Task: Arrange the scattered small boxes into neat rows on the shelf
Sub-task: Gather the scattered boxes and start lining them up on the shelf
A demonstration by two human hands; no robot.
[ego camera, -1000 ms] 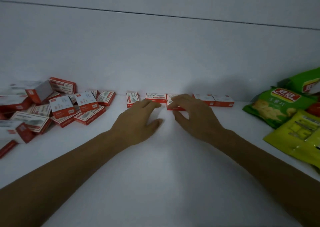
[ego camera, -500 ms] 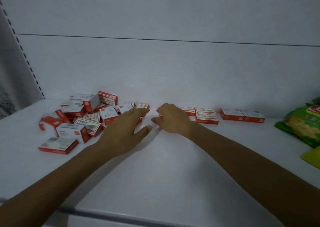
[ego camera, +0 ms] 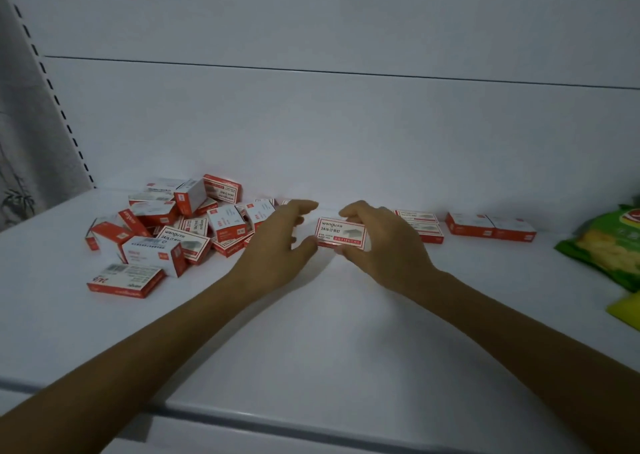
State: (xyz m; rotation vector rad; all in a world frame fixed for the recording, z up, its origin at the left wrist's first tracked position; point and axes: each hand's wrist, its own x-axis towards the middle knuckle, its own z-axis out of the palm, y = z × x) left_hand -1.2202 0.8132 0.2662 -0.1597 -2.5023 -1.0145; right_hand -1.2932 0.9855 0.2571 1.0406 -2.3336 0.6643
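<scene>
Right hand [ego camera: 384, 242] pinches red-and-white staple box [ego camera: 341, 232] printed "wangu 24/6"; left hand [ego camera: 277, 246] spread loose just beside it, holding nothing; heap of matching boxes [ego camera: 183, 246] further left.

pile of red-white boxes [ego camera: 183, 246]: jumbled, shelf [ego camera: 311, 332] left | 1 box [ego camera: 341, 232]: tilted, label forward, centre | row [ego camera: 490, 227]: flat, back right

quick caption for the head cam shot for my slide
Right hand pinches a small red-and-white box, left hand close beside it, scattered boxes heaped at left of the shelf.
</scene>
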